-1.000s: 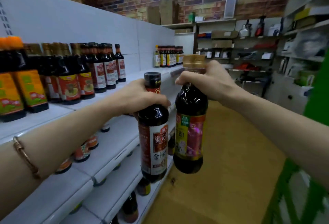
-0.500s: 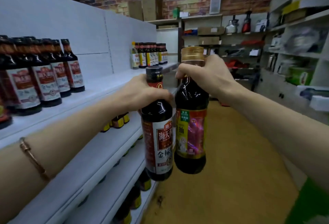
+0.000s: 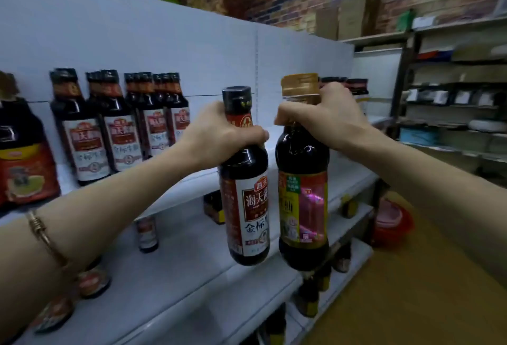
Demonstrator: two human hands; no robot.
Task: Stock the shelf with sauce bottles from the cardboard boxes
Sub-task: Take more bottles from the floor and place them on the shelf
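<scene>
My left hand (image 3: pixel 219 132) grips the neck of a dark sauce bottle (image 3: pixel 247 199) with a black cap and a red-and-white label. My right hand (image 3: pixel 323 117) grips the neck of a second dark bottle (image 3: pixel 301 202) with a gold cap and a yellow-and-pink label. Both bottles hang upright, side by side and nearly touching, in front of the white top shelf (image 3: pixel 192 180). A row of several like bottles (image 3: pixel 120 125) with red-and-white labels stands on that shelf to the left of my hands.
A larger bottle with a red label (image 3: pixel 24 163) stands at the far left of the top shelf. Lower shelves (image 3: pixel 192 284) hold scattered small bottles. More bottles (image 3: pixel 356 89) stand farther along behind my right hand. A red bin (image 3: pixel 392 224) sits on the yellow floor; storage racks fill the right.
The view has turned left toward the shelf, so the row of red-and-white labelled bottles now sits closer behind my left hand. Both hands keep their grip on the bottles, held slightly higher.
</scene>
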